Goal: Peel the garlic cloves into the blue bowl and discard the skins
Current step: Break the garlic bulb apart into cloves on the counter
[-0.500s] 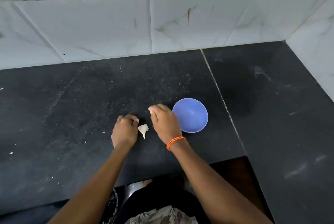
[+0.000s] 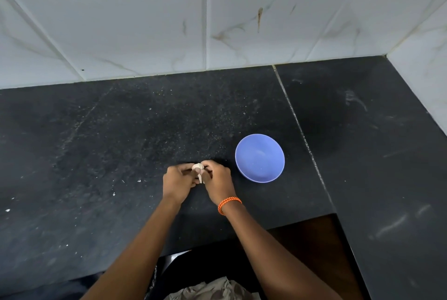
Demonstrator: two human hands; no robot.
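Both hands now meet over the garlic [image 2: 198, 169], which half a second ago lay loose on the worktop [image 2: 121, 142] between them. Left hand [image 2: 177, 182] and right hand [image 2: 219, 180] have each closed their fingertips on it, pinching it from either side, so it sits held between them near the front edge of the worktop, just left of the blue bowl [image 2: 260, 158]. I judge that peeling is only beginning: the grip is taken, but no skin looks pulled away yet.

Curled fingers cover most of the garlic; only a pale top and a thin stalk-like tail pointing toward the front edge show. Whether it is one clove or a small cluster is too small to tell, as is whether it rests on the worktop or is lifted off it. Inside the bowl nothing can be made out beyond a faint pale mark. Small white specks dot the worktop to the left; skin or crumbs, I cannot say.
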